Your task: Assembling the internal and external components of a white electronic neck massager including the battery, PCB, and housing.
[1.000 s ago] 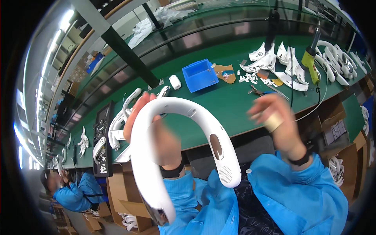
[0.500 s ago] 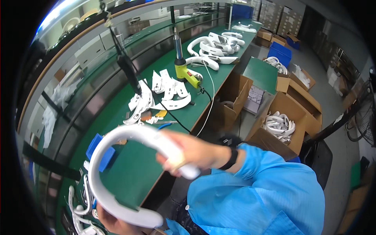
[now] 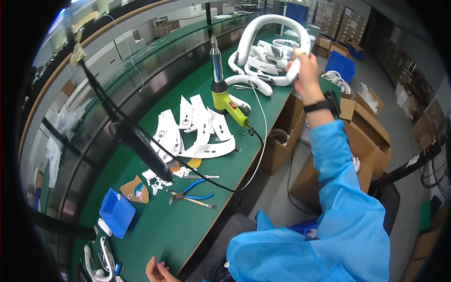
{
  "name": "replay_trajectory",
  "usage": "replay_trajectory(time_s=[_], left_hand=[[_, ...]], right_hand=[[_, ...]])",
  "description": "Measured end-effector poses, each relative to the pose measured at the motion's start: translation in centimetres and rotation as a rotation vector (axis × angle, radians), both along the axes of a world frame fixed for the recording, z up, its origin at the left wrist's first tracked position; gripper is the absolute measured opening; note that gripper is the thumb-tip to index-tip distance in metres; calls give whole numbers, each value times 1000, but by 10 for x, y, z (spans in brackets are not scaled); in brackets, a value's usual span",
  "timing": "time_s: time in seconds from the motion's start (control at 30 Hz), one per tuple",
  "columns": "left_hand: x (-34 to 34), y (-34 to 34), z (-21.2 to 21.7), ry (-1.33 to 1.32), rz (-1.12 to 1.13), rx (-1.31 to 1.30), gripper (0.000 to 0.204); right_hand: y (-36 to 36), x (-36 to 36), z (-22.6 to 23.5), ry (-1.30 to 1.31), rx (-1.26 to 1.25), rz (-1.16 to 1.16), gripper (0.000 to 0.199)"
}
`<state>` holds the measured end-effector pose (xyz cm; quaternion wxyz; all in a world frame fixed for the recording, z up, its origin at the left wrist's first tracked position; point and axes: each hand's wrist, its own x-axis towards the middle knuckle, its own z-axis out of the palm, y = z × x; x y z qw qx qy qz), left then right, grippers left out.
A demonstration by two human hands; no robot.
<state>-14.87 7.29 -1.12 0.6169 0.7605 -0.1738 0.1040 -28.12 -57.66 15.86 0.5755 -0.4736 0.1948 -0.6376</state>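
Observation:
My right hand [image 3: 306, 70] is closed on one end of a white U-shaped neckband [image 3: 275, 19], held up at the far end of the bench. Behind and below it lies a pile of similar white neckbands [image 3: 263, 58], partly hidden by the held one. At the bottom edge, by the bench's near side, my left hand [image 3: 159, 271] shows only its fingers, loosely bent and apart, with nothing in them.
On the green bench [image 3: 174, 235] are a yellow-green heat gun [image 3: 223, 101], curved white shells [image 3: 206, 127], blue-handled pliers [image 3: 188, 191] and a blue bin [image 3: 116, 214]. A black hanging tool [image 3: 141, 145] and its cord cross above. Cardboard boxes [image 3: 364, 145] stand to the right.
My right hand has carried the neckband away from me to the pile at the far end. My left hand has let go of it and sits low by the bench edge.

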Motion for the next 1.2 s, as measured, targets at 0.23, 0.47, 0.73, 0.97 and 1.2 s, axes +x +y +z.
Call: replay_trajectory(time_s=[0.23,0.47,0.73,0.97,1.2], left_hand=[[3,-17,-3,-71,92,232,18],[-4,-24,5,-60,158,408,14],[0,-22,4,-123,131,478,11],[-1,-22,3,-110,143,487,13],[-4,-26,10,-126,154,509,11]], right_hand=[[-156,114,-57,46,190,-159,61],[-160,189,-74,254,447,-353,79],[-175,145,-94,584,321,-156,32],[-197,125,-109,972,102,-196,54],[-155,131,-94,1269,32,-556,70]])
